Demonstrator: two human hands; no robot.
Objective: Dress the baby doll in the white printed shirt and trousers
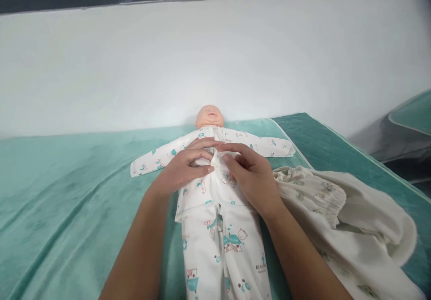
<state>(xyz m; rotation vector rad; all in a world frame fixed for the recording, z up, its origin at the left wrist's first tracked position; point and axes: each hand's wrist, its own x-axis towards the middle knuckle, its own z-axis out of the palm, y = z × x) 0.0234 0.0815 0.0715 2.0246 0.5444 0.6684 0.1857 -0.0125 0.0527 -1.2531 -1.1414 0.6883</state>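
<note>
A baby doll (209, 116) lies on its back on a teal blanket (67, 201), head toward the wall. It wears a white printed top (215, 187) and matching trousers (225, 250), sleeves spread out sideways. My left hand (183, 167) and my right hand (249, 174) both rest on the doll's chest. Their fingertips meet at the front opening of the top and pinch its fabric edges together at the middle.
A crumpled cream printed garment (340, 214) lies on the blanket to the right of the doll. A white wall (168, 66) runs close behind the doll's head. The bed's right edge (370, 161) slants away, with another teal surface (414, 111) beyond.
</note>
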